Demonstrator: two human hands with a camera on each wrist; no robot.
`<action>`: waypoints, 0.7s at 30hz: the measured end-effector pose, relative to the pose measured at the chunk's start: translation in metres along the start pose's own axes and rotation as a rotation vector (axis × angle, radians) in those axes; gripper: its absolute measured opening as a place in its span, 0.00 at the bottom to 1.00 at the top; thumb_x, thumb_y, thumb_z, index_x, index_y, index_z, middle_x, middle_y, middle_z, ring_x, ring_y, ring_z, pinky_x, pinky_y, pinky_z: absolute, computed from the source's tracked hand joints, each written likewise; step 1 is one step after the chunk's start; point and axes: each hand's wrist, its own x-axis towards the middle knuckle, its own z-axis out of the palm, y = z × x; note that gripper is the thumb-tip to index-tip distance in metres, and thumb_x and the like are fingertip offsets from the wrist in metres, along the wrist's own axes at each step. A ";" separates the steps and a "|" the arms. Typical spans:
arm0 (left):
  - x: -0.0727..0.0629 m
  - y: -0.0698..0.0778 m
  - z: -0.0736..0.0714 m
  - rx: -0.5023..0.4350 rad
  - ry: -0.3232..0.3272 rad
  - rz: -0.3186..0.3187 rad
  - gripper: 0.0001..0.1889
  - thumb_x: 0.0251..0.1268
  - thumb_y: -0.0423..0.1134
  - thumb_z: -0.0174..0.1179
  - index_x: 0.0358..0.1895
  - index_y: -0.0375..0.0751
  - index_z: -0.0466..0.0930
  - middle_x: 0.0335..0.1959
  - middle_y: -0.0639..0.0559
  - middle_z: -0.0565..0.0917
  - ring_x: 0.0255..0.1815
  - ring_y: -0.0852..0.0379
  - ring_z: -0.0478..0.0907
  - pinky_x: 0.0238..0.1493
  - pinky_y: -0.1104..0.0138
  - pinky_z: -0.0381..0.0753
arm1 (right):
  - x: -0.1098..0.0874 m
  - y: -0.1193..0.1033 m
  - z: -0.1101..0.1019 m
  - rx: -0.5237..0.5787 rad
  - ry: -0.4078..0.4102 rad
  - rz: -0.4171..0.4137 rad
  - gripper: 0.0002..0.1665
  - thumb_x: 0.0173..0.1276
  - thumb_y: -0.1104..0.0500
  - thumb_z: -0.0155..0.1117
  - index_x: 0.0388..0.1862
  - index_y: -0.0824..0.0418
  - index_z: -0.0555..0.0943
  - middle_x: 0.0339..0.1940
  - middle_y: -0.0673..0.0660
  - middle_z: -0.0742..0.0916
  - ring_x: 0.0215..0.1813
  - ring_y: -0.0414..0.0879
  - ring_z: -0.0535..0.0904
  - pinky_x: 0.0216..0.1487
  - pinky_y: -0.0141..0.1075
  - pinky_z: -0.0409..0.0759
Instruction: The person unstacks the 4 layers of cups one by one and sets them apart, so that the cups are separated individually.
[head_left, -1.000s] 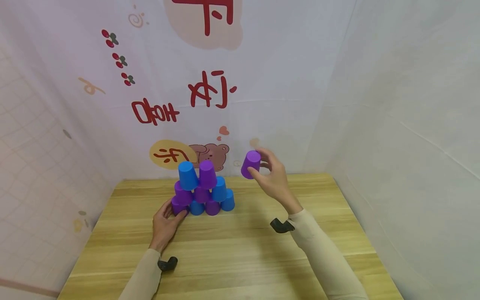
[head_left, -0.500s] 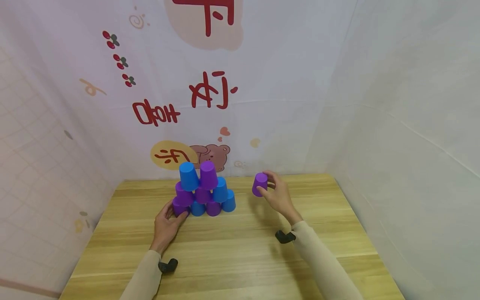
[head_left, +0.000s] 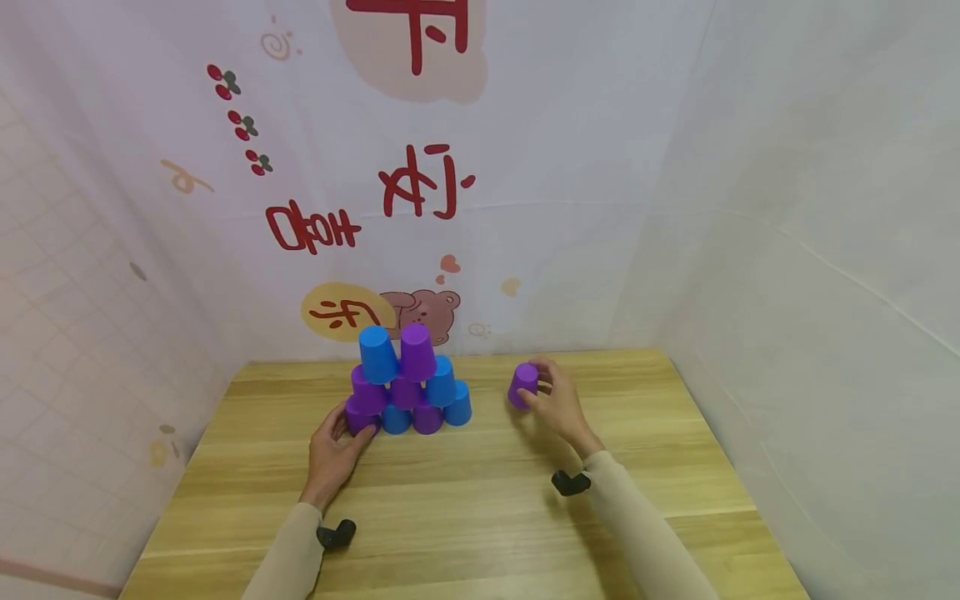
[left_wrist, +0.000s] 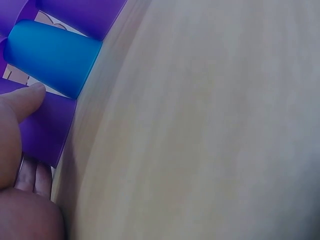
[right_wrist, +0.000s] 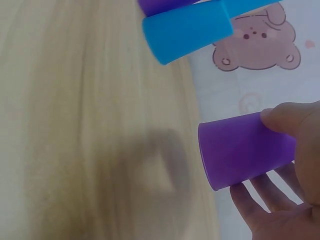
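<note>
Upside-down blue and purple plastic cups form a stepped stack at the back of the table, in three rows. My left hand [head_left: 330,457] holds the bottom-left purple cup [head_left: 362,417], thumb on its near side and fingers round the far side; the left wrist view shows the thumb across this purple cup [left_wrist: 47,127]. A blue cup [head_left: 378,354] and a purple cup [head_left: 417,352] make up the top row. To the right, my right hand [head_left: 561,410] grips a single purple cup [head_left: 522,385], mouth down. In the right wrist view this cup [right_wrist: 242,150] is close over the tabletop.
A wooden table [head_left: 450,517] lies under both hands. Behind it hangs a white cloth backdrop [head_left: 570,167] with red characters and a printed bear [head_left: 431,308]. Pale cloth walls [head_left: 825,250] stand at both sides. Each wrist wears a small black piece.
My right hand has lowered its purple cup from beside the stack's top, slightly rightward and down toward the table. The left hand and the stack keep their places.
</note>
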 end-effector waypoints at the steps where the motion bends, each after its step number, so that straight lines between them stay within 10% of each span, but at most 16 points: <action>1: 0.000 0.000 0.000 0.002 0.000 0.003 0.41 0.77 0.39 0.76 0.87 0.42 0.68 0.86 0.37 0.75 0.87 0.42 0.74 0.87 0.70 0.74 | -0.001 0.002 0.001 -0.001 -0.001 0.007 0.35 0.72 0.69 0.80 0.75 0.68 0.76 0.72 0.70 0.86 0.73 0.70 0.86 0.75 0.60 0.90; 10: 0.000 -0.003 0.001 0.018 0.008 0.018 0.41 0.77 0.39 0.76 0.87 0.40 0.68 0.85 0.35 0.75 0.86 0.39 0.74 0.89 0.52 0.71 | -0.005 0.017 0.006 0.008 -0.009 0.046 0.34 0.72 0.71 0.79 0.74 0.70 0.77 0.71 0.73 0.86 0.73 0.72 0.86 0.74 0.59 0.90; 21: 0.000 -0.005 0.001 0.029 0.012 0.041 0.39 0.77 0.41 0.77 0.86 0.41 0.70 0.84 0.35 0.77 0.85 0.41 0.76 0.89 0.52 0.74 | -0.009 0.022 0.006 -0.009 -0.048 0.082 0.34 0.76 0.68 0.77 0.76 0.65 0.76 0.72 0.69 0.86 0.74 0.69 0.85 0.74 0.57 0.91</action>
